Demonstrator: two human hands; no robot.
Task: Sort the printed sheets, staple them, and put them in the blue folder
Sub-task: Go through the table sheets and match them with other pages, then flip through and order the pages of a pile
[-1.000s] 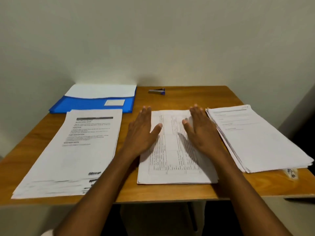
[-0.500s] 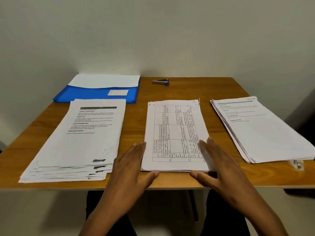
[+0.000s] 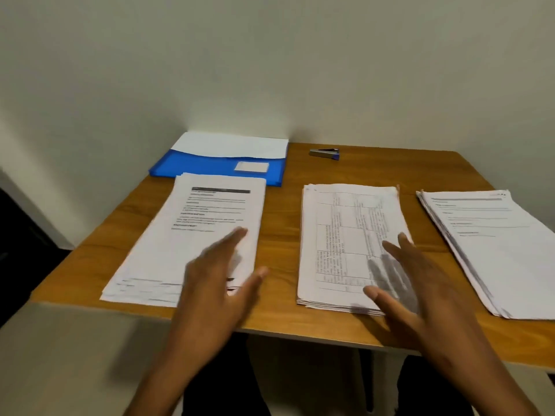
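Three piles of printed sheets lie on the wooden table point(image 3: 279, 235). The left pile point(image 3: 180, 250) has a dark header bar, the middle pile point(image 3: 339, 244) shows a printed table, and the right pile point(image 3: 492, 250) is fanned at its edge. The blue folder point(image 3: 210, 165), with white sheets inside, lies at the back left. A small stapler point(image 3: 325, 153) sits at the back centre. My left hand point(image 3: 219, 283) hovers with straight fingers over the near right part of the left pile. My right hand point(image 3: 411, 283) is spread over the near right corner of the middle pile. Both hold nothing.
A pale wall stands right behind the table. The table's near edge runs just below the piles. Bare wood shows between the piles and around the stapler.
Both hands drew back from the middle pile toward the near edge, then shifted left. My left hand now hovers over the left pile. The view has turned to the left.
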